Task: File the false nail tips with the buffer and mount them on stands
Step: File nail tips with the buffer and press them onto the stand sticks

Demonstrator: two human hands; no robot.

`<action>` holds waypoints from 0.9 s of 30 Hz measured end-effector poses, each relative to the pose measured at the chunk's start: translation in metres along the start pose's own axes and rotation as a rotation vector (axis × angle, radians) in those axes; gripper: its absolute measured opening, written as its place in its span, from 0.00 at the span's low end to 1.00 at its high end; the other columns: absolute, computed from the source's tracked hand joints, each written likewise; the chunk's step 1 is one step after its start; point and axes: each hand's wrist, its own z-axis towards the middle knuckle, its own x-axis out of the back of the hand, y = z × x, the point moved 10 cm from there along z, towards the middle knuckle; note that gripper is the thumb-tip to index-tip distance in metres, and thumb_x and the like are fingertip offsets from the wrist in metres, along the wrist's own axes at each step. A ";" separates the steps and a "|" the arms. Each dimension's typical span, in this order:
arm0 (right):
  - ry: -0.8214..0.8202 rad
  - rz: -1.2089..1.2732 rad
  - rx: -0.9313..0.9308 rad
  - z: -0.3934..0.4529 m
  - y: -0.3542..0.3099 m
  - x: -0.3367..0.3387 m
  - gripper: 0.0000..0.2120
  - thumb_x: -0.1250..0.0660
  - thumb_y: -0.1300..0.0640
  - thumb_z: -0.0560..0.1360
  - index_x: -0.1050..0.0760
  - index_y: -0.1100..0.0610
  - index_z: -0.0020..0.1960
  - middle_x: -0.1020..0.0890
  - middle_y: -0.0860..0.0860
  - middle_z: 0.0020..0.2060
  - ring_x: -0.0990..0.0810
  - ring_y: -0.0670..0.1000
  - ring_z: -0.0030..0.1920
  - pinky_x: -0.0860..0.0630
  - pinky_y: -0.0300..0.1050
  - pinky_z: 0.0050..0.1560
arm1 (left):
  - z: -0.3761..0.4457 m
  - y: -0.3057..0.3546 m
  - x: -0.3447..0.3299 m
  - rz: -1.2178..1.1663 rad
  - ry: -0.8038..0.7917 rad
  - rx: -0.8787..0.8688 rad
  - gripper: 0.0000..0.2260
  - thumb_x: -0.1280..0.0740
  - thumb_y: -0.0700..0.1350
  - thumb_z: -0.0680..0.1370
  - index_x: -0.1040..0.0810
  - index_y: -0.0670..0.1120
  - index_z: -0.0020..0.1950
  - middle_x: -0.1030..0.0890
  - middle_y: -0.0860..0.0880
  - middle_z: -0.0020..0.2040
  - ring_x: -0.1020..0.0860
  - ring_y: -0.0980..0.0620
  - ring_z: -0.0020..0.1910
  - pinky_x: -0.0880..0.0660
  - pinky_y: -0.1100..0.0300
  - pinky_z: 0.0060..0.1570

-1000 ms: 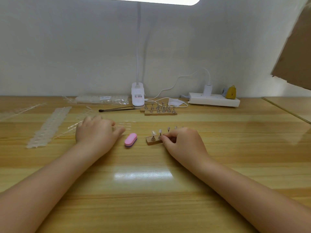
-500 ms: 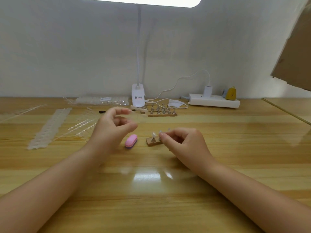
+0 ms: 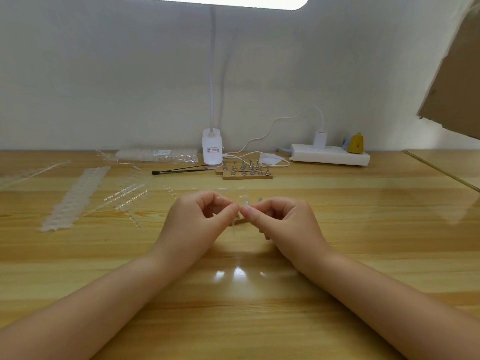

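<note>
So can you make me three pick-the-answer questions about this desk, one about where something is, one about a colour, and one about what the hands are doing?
1. Where is the black stick?
A. left of the white lamp clip
B. on the power strip
C. in a hand

2. What colour is the small thing on the power strip?
A. pink
B. yellow
C. green

3. What are the left hand and right hand doing?
A. lying flat
B. far apart
C. pinching together at the fingertips

Answers: 1 A, it lies on the desk beside the clip. 2 B, it looks mustard yellow. 3 C, the fingertips meet around a clear strip of nail tips.

Striped yellow wooden table [image 3: 363, 229], white power strip [image 3: 330, 157], mustard plug [image 3: 355, 144], seemingly clear nail tips [image 3: 75, 196].
</note>
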 end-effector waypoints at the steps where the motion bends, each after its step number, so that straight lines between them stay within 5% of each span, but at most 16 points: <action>1: 0.012 -0.041 0.024 0.000 -0.002 0.001 0.04 0.26 0.57 0.72 0.17 0.54 0.38 0.22 0.41 0.24 0.26 0.39 0.27 0.31 0.31 0.32 | -0.002 0.010 0.004 0.135 0.034 -0.096 0.05 0.29 0.47 0.74 0.20 0.52 0.38 0.20 0.57 0.33 0.24 0.59 0.33 0.29 0.69 0.35; 5: 0.035 -0.229 0.100 -0.003 -0.006 -0.002 0.04 0.26 0.57 0.72 0.16 0.55 0.39 0.24 0.43 0.24 0.29 0.40 0.27 0.33 0.34 0.31 | -0.012 0.042 -0.004 0.650 0.075 -0.467 0.09 0.36 0.51 0.73 0.21 0.49 0.37 0.22 0.56 0.33 0.24 0.52 0.34 0.28 0.53 0.38; 8: -0.005 -0.164 0.079 -0.001 -0.006 -0.002 0.05 0.27 0.57 0.73 0.16 0.52 0.38 0.23 0.44 0.24 0.29 0.40 0.27 0.33 0.32 0.31 | -0.004 0.029 -0.003 0.424 -0.023 -0.321 0.08 0.34 0.50 0.74 0.21 0.48 0.38 0.23 0.57 0.33 0.25 0.53 0.35 0.28 0.54 0.39; 12: -0.100 0.007 0.007 0.003 -0.001 -0.006 0.05 0.27 0.59 0.73 0.18 0.53 0.38 0.24 0.41 0.23 0.28 0.38 0.26 0.34 0.27 0.30 | 0.007 0.010 -0.004 0.154 -0.119 -0.137 0.09 0.30 0.45 0.74 0.23 0.54 0.34 0.24 0.60 0.29 0.27 0.60 0.31 0.30 0.68 0.35; 18: 0.045 -0.027 -0.072 0.008 0.010 0.018 0.07 0.27 0.56 0.72 0.19 0.58 0.37 0.26 0.46 0.24 0.30 0.43 0.26 0.32 0.36 0.30 | 0.019 0.011 0.028 0.610 0.047 -0.265 0.05 0.33 0.47 0.74 0.20 0.49 0.38 0.21 0.57 0.34 0.23 0.51 0.37 0.27 0.56 0.42; 21: 0.090 0.038 -0.161 0.009 0.020 0.028 0.07 0.27 0.55 0.72 0.18 0.58 0.40 0.22 0.47 0.27 0.27 0.44 0.27 0.30 0.37 0.31 | 0.037 -0.030 0.058 0.581 0.054 0.023 0.03 0.30 0.50 0.75 0.20 0.52 0.43 0.19 0.58 0.40 0.21 0.53 0.43 0.26 0.55 0.46; 24: 0.054 0.107 -0.224 0.007 0.026 0.020 0.05 0.25 0.55 0.70 0.17 0.57 0.40 0.21 0.47 0.27 0.27 0.44 0.27 0.30 0.35 0.28 | 0.039 -0.062 0.068 0.823 0.018 0.242 0.20 0.33 0.61 0.74 0.23 0.51 0.59 0.20 0.54 0.51 0.24 0.48 0.54 0.27 0.53 0.55; 27: 0.059 0.179 -0.282 0.007 0.032 0.018 0.06 0.23 0.55 0.67 0.17 0.57 0.39 0.22 0.48 0.27 0.28 0.44 0.26 0.32 0.34 0.26 | 0.038 -0.042 0.067 1.181 0.125 0.099 0.25 0.38 0.64 0.75 0.25 0.49 0.64 0.25 0.46 0.59 0.30 0.43 0.59 0.35 0.50 0.58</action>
